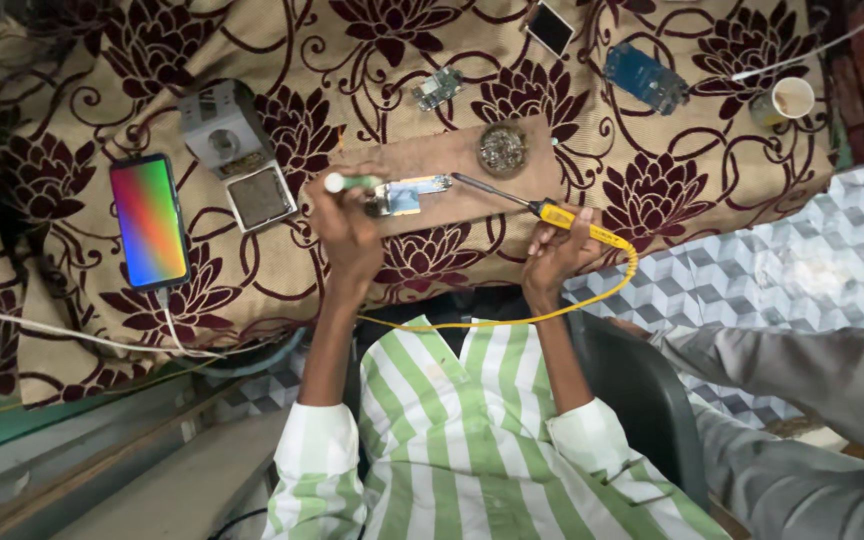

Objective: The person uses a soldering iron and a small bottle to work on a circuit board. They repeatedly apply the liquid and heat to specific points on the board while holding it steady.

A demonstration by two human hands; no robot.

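My right hand (552, 258) grips the soldering iron (542, 208), left hand (344, 222) clamps the green-handled tool (352, 183); tip should meet the circuit board (407, 194) steadily.

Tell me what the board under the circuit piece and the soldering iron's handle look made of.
Board: seemingly wood, matte brown, flat, scuffed. Soldering iron in the right hand: handle looks like glossy yellow plastic or rubber; shaft looks dark metal. Left hand steadies the circuit piece.

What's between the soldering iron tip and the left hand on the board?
In the head view, a small circuit board lies on the wooden board between the soldering iron tip and the left hand. The right hand holds the iron.
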